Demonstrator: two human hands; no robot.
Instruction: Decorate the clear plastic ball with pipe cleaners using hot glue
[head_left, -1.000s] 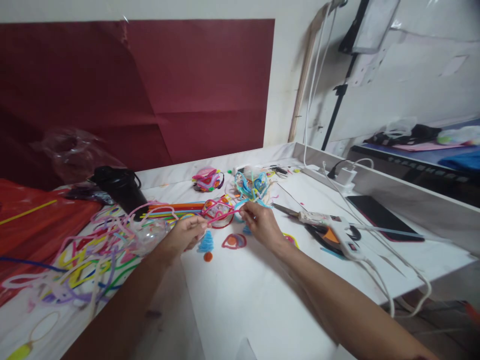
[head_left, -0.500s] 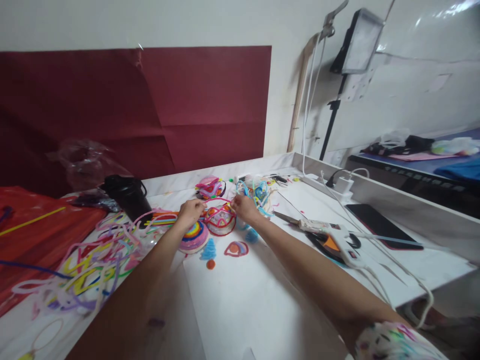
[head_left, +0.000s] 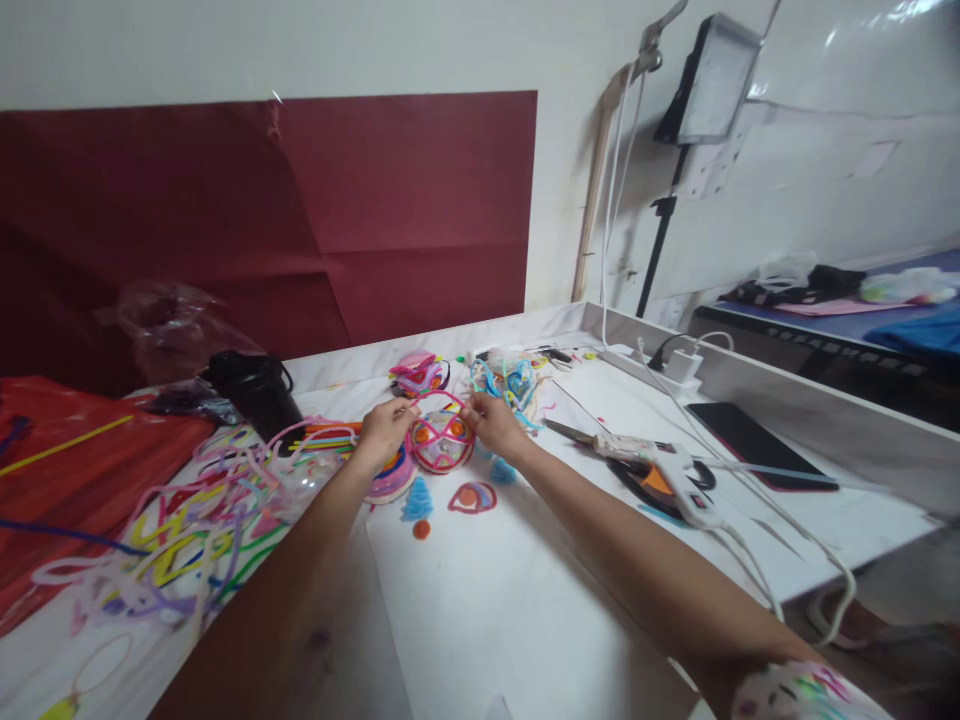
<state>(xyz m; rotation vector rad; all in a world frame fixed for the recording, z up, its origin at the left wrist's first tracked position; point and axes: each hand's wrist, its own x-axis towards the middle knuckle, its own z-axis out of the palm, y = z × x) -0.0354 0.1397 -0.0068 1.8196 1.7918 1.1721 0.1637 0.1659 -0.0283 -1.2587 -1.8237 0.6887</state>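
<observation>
Between my two hands is a round craft piece (head_left: pixel 443 456) outlined in pink fuzzy stems, with two orange discs on its front. A pink pipe cleaner (head_left: pixel 435 393) arches over its top. My left hand (head_left: pixel 387 432) pinches the arch's left end, and my right hand (head_left: pixel 491 422) pinches its right end. Whether the arch is fastened to the round piece is hard to tell. Partly behind my left wrist lies a rainbow-coloured disc (head_left: pixel 391 482). Nearer me are a blue tree-shaped piece (head_left: pixel 418 500), an orange dot (head_left: pixel 421 530) and an eye-shaped piece (head_left: pixel 472 497).
Loose pipe cleaners (head_left: pixel 172 550) sprawl on the left beside a black cup (head_left: pixel 259 395). To the right are scissors (head_left: pixel 574 433), a white glue gun (head_left: pixel 686 485) with its cable, a phone (head_left: pixel 757 445) and a power strip (head_left: pixel 660 372). White paper (head_left: pixel 510 600) covers the front.
The round piece now faces me more, so both orange discs show plainly. My left hand has shifted slightly right, and both hands keep their pinch on the pink pipe cleaner.
</observation>
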